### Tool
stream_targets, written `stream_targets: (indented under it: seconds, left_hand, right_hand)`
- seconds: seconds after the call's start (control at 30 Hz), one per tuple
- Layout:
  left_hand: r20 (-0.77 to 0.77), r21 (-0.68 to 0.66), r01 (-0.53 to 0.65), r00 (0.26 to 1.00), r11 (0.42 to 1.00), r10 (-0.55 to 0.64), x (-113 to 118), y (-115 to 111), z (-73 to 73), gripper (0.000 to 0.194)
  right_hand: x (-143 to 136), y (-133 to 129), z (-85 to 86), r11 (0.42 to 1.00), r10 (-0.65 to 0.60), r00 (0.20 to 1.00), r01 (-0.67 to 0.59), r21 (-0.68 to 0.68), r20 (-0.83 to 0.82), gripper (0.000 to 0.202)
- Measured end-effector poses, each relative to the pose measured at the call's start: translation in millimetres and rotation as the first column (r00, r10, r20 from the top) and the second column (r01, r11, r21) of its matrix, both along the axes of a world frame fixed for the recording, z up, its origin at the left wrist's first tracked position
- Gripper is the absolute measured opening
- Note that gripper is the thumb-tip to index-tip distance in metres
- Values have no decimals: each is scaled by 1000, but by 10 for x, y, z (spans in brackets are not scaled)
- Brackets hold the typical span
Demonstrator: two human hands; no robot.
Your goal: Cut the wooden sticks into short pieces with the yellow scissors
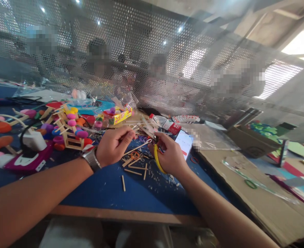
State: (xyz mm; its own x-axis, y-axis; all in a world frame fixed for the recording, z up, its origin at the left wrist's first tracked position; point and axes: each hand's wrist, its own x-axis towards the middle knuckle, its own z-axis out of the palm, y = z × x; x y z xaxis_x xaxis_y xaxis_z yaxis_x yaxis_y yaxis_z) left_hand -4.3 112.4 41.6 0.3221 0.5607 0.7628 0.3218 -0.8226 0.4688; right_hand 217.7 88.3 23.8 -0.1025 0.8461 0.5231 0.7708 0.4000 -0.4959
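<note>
My right hand (170,155) grips yellow-handled scissors (159,160), their blades pointing up and left over the clutter. Facing it, my left hand (115,146) is closed with thumb and forefinger together; whatever is between them is too small to make out. A metal-banded watch is on the left wrist. Below and between the hands lie several short wooden sticks (133,172), one longer stick (139,146) slanting up toward the scissors, and orange rubber bands (134,155). Pale scraps are scattered on the blue tabletop (147,196).
Left stand stick frames with coloured pieces (73,141) and a purple power strip (35,155) with a white plug. A yellow box (122,115), a lit phone (184,143) and a red-labelled bottle (167,124) lie farther back. Cardboard (219,168) is at right; a perforated screen rises behind.
</note>
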Motion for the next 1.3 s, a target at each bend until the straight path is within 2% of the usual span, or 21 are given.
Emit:
stream_targets:
  seconds: [0.1, 0.17, 0.37, 0.53, 0.73, 1.3]
  left_hand:
    - [0, -3, 19, 1000, 1000, -19, 10, 10, -14, 32]
    - [-13, 11, 40, 999, 999, -40, 12, 16, -21, 32]
    - [-111, 50, 128, 986, 991, -122, 15, 31, -41, 27]
    - [-172, 91, 167, 974, 982, -149, 23, 24, -59, 26]
    - [-156, 123, 220, 967, 968, -200, 27, 24, -54, 22]
    - [-159, 133, 208, 969, 969, -186, 25, 27, -61, 23]
  right_hand:
    - [-15, -43, 3, 989, 115, 981, -128, -76, -156, 36]
    - [-27, -78, 19, 972, 206, 960, -223, -70, -191, 35]
    - [-82, -137, 105, 925, 377, 924, -379, -13, -65, 32]
    - [-99, -151, 121, 935, 348, 937, -348, 62, 5, 31]
    - [-88, -172, 144, 927, 362, 932, -357, 114, -21, 24]
    - [-80, -156, 109, 921, 345, 939, -338, 192, -1, 27]
